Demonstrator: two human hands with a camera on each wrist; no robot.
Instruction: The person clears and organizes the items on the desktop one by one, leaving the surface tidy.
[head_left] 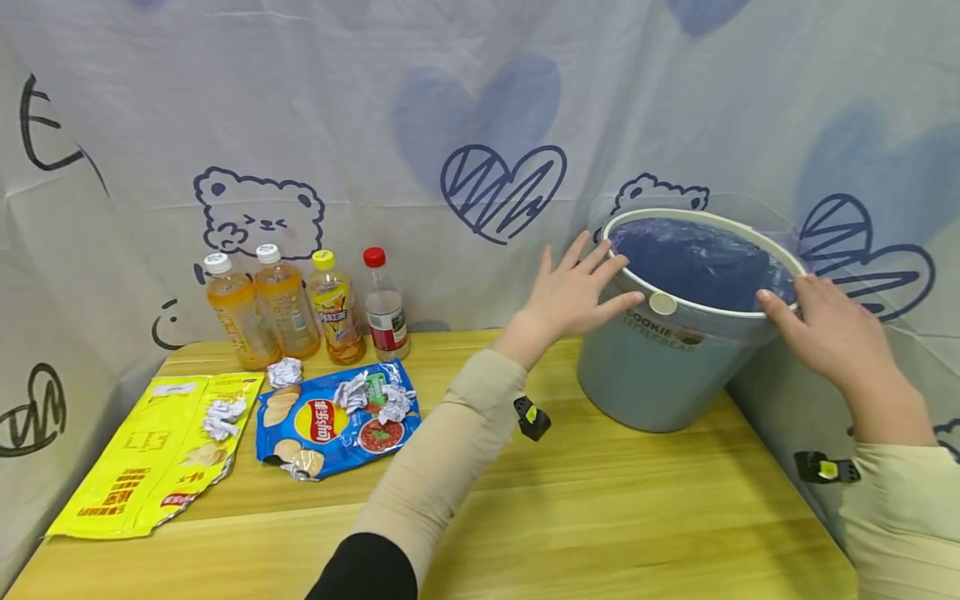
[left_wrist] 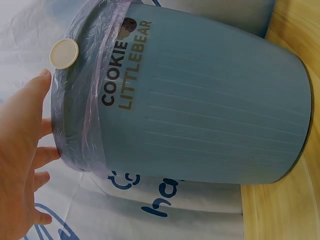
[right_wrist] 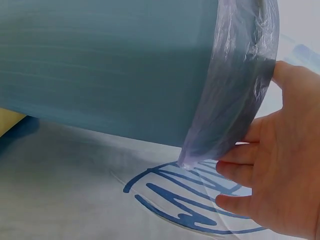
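Note:
A blue-grey trash can (head_left: 645, 375) with a cream rim (head_left: 705, 305) stands upright at the right of the table. A thin clear bag (left_wrist: 92, 100) lines it and is folded down over the rim. My left hand (head_left: 573, 292) is at the rim's left side, its fingers spread and fairly straight. In the left wrist view, several of its fingertips pass behind the rim. My right hand (head_left: 840, 329) is at the rim's right side, thumb over the edge. In the right wrist view, its thumb (right_wrist: 281, 72) meets the bag-covered rim and the other fingers reach out loosely beside it.
Several drink bottles (head_left: 341, 312) stand at the table's back left. Before them lie a blue chip bag (head_left: 337, 454), a flattened yellow packet (head_left: 120, 450) and crumpled paper balls (head_left: 285, 372). A patterned cloth (head_left: 360, 108) hangs behind the wooden table (head_left: 637, 508).

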